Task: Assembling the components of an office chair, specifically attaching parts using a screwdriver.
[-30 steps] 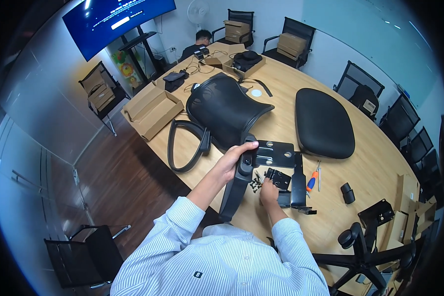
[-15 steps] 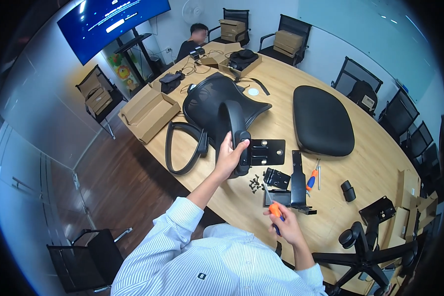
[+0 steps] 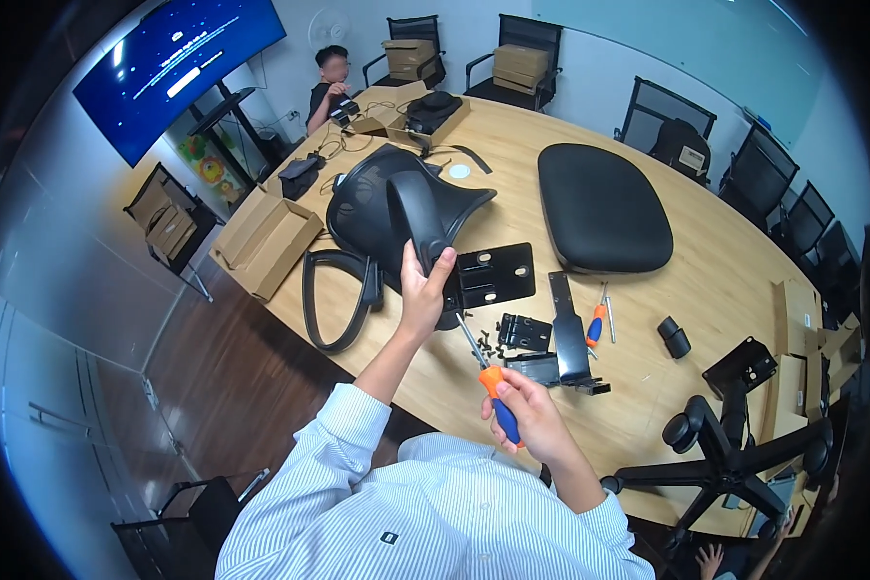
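Your biggest risk is the black chair backrest (image 3: 396, 217): it lies on the desk (image 3: 706, 290) near the far-left edge, and your left hand (image 3: 423, 290) is closed around its curved spine piece (image 3: 418, 220), so a hard pull could drag the whole backrest toward the edge, where the loose armrest loop (image 3: 331, 300) already hangs over. Next is the screwdriver (image 3: 491, 382) with orange and blue handle, which your right hand (image 3: 530, 418) grips firmly above the desk edge; its tip points toward your left wrist, and if it slips off a screw it may hit that hand. The black mounting plate (image 3: 495, 274) and the narrow bracket (image 3: 568, 333) lie just beside your work and can block the tool. The small screws (image 3: 488, 340) are scattered near the hinge plate (image 3: 524, 332); a sleeve could sweep them off. Further away are the seat cushion (image 3: 601, 208), the wheeled chair base (image 3: 720, 454), a second screwdriver (image 3: 594, 326) and a cardboard box (image 3: 266, 242).
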The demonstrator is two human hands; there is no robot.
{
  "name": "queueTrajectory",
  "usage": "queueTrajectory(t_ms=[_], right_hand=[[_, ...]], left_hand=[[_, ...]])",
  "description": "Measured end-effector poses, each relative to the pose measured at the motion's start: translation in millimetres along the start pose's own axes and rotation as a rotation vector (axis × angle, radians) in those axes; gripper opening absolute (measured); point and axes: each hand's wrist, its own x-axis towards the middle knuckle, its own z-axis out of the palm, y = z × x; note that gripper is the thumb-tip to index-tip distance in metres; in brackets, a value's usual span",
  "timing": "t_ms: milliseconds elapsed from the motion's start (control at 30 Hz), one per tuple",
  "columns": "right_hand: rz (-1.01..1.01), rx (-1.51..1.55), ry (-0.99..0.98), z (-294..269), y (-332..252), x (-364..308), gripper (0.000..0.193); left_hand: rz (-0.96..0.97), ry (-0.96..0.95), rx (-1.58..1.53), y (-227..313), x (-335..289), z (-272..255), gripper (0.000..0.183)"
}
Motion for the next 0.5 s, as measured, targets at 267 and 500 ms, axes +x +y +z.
queueTrajectory(t_ms=[267,500], right_hand=[[0.115,0.513,-0.166,4,-3,-1,0.04],[0.131,0.443,-0.123,5,-7,-3,0.04]], left_hand=[[0.124,-0.006,0.062,3,-6,1,0.048],[0.198,-0.024,0.081,13,-8,5,0.042]])
